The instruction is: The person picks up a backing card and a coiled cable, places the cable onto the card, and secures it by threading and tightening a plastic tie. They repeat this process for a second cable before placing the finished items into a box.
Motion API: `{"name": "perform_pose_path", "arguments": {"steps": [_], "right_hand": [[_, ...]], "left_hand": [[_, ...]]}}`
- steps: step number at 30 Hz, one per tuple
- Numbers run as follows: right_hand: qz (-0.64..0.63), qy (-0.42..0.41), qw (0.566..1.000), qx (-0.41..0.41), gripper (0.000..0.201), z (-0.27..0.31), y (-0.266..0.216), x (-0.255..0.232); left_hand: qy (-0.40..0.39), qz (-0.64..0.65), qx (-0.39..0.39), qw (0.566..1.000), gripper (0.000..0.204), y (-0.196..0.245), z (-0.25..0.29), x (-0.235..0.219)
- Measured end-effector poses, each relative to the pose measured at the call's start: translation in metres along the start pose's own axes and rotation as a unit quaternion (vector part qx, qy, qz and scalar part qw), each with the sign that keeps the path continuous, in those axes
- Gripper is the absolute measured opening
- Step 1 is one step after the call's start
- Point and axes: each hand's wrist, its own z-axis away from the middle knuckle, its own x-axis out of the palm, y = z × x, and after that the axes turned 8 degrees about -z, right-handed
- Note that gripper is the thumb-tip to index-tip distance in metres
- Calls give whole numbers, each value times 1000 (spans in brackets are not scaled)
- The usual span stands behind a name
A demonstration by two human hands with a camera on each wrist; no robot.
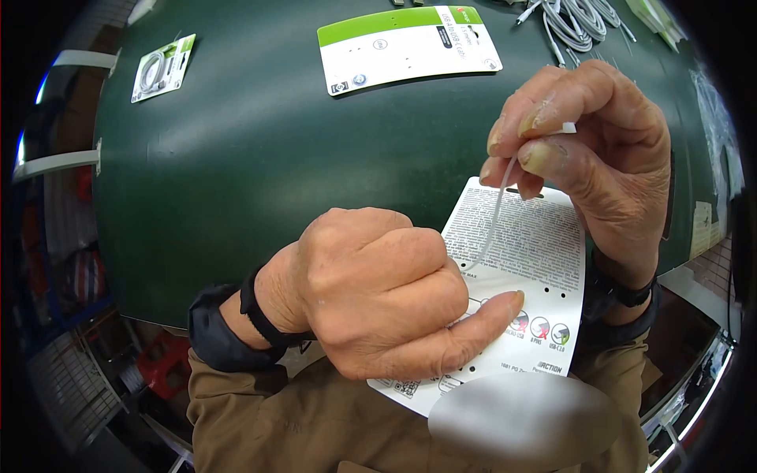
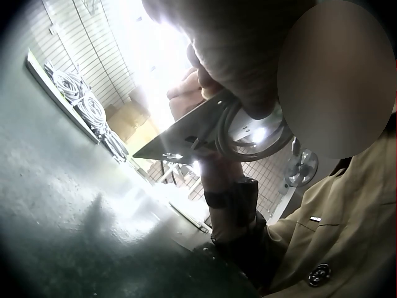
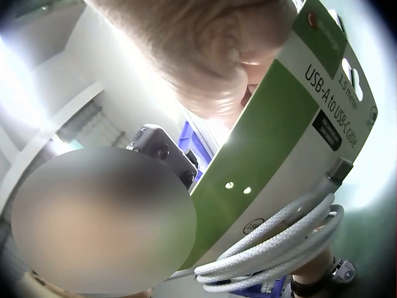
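My left hand (image 1: 386, 292) holds a printed packaging card (image 1: 524, 225), its thumb lying over the printed back. A thin white plastic tie (image 1: 496, 225) rises from the card, and my right hand (image 1: 599, 142) pinches it between thumb and fingers above the card's top edge. The tie's small square head sticks out beside the fingertips. On the card's green and white front, in the right wrist view, a grey braided USB cable (image 3: 273, 242) lies coiled, its metal plug near the printed title. My left fingers under the card are hidden in the head view.
Farther back on the green table (image 1: 197, 181) lies another green and white card (image 1: 410, 67) with small holes. At the far left is a card with a coiled cable attached (image 1: 162, 69). A bundle of loose grey cables (image 1: 576, 27) sits at the far right.
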Motion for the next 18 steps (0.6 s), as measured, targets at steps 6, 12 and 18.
{"name": "perform_pose_path", "arguments": {"steps": [6,12,18], "right_hand": [[26,21,999,-21,13,-1,1,2],[25,5,1000,-3,12,-2,-3,4],[54,-87,995,23,13,-1,-6,0]], "left_hand": [[-6,-3,-9,1000,57,0,-1,-1],[-12,6,-10,1000,55,-2,-2,-3],[13,-6,-38,999,52,2,0,1]]}}
